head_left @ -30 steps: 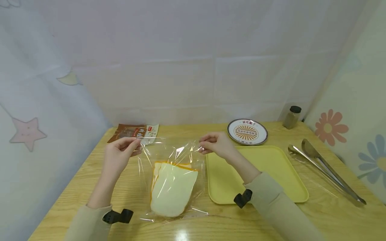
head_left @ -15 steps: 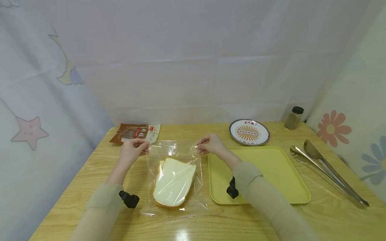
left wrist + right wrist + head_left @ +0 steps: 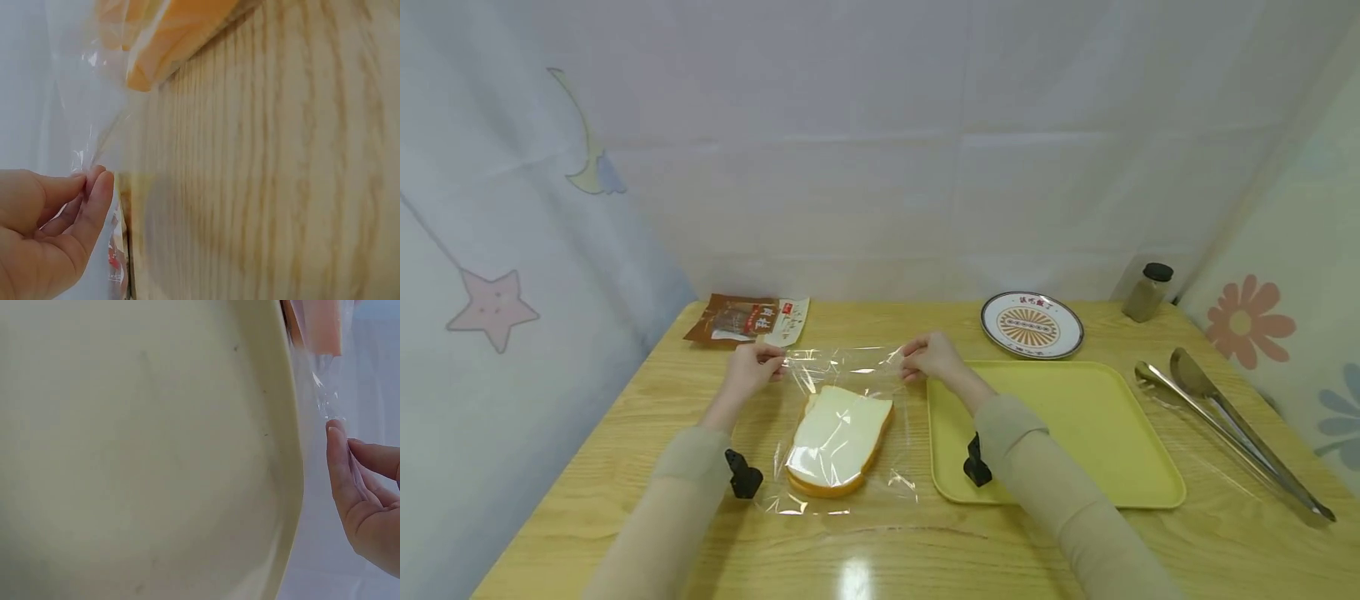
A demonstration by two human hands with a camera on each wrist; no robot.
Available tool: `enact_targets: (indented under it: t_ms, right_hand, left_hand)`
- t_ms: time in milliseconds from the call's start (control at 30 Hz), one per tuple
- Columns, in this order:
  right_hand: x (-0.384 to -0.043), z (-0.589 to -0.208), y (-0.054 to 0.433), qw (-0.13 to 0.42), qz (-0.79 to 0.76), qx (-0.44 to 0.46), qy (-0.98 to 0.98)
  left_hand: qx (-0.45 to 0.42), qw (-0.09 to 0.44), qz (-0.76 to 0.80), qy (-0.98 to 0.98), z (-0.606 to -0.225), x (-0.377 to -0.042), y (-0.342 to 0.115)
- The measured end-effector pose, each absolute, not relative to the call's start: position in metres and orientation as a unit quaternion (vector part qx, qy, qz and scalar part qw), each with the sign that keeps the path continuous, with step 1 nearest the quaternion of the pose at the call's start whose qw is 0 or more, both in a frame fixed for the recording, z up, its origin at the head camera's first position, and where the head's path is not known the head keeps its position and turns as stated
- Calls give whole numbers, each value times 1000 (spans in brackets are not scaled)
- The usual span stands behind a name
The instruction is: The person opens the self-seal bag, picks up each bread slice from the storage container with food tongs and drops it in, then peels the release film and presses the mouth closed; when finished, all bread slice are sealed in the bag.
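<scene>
A clear plastic bag [image 3: 898, 479] with slices of bread [image 3: 842, 435] inside lies in front of the person, left of the yellow tray. The bread is white with an orange-brown crust. My left hand [image 3: 752, 371] pinches the bag's far left corner between thumb and fingers; the left wrist view shows the film at those fingertips [image 3: 94, 178]. At the far right corner, my right hand [image 3: 936, 362] pinches the film too, beside the tray's left rim. Between both hands the bag's far edge is stretched across.
The yellow tray [image 3: 1060, 433] lies to the right, with a round patterned plate [image 3: 1032, 325] behind it. Metal tongs [image 3: 1232, 425] rest at the far right, near a black-capped jar [image 3: 1147, 292]. A brown-and-white food packet [image 3: 745, 321] lies at the back left. Curtains border the wooden table.
The hands have come closer together, the left moving right, and the bag's far edge has straightened. The bread appears lower and flatter on the table. The view has shifted slightly.
</scene>
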State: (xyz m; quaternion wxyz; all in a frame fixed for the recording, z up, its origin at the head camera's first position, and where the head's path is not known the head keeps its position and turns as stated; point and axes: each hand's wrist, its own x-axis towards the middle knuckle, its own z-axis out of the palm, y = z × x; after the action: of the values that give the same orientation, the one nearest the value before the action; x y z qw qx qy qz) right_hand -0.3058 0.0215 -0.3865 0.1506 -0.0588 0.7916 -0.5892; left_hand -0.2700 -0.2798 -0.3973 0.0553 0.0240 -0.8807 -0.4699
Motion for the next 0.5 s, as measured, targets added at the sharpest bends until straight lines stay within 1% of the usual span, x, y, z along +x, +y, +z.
enact_targets:
  t_ms: [100, 200, 367, 500]
  right_hand:
    - [-307, -386, 25, 158, -585, -59, 793]
    - [-309, -384, 30, 162, -575, -61, 799]
    - [-313, -380, 45, 156, -552, -70, 816]
    - [-310, -372, 60, 144, -531, -91, 830]
  left_hand:
    - [17, 67, -411, -909, -397, -272, -280]
    - [26, 58, -355, -933, -392, -272, -279]
    - [48, -1, -348, -936, -375, -275, -270]
    - [41, -25, -316, -948, -360, -279, -260]
